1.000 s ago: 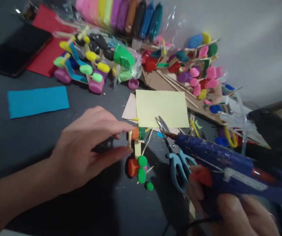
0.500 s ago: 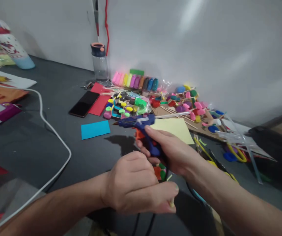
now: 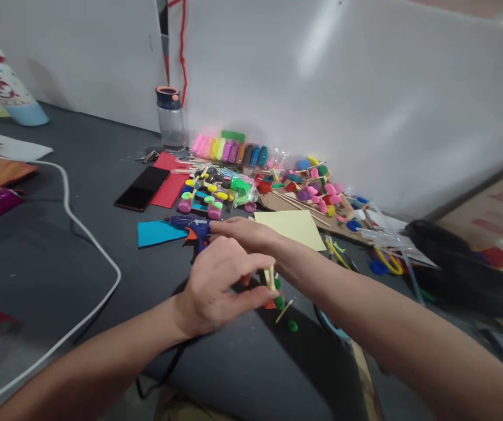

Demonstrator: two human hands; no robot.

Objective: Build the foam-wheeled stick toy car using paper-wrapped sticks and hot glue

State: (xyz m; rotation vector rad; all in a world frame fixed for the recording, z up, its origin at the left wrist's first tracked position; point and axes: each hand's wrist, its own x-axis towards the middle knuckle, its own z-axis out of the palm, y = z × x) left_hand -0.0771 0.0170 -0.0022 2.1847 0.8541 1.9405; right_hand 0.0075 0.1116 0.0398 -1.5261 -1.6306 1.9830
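My left hand [image 3: 220, 286] is in front, thumb and forefinger pinching short pale wooden stick pieces [image 3: 271, 277]. Beyond it my right hand [image 3: 243, 231] reaches across to the blue hot glue gun [image 3: 194, 225], its thumb at the gun's rear end; the other fingers are largely hidden. The gun is low over the table, its nozzle over the blue paper [image 3: 159, 233]. Below my right forearm lie a green round piece [image 3: 293, 325], a thin stick [image 3: 283, 311] and a partly hidden orange and green item [image 3: 279, 299].
A yellow sheet [image 3: 293, 228] lies beyond my right wrist. Further back are a phone [image 3: 141, 188], red paper [image 3: 168, 196], clay sticks [image 3: 229, 152] and small coloured models [image 3: 203, 193]. A clear bottle [image 3: 171, 126] stands by the wall. A white cable [image 3: 97, 241] crosses the left side.
My right hand has carried the glue gun left and down, to the blue paper. My left hand has turned and lifted, showing the pinched stick pieces. The view has shifted slightly right.
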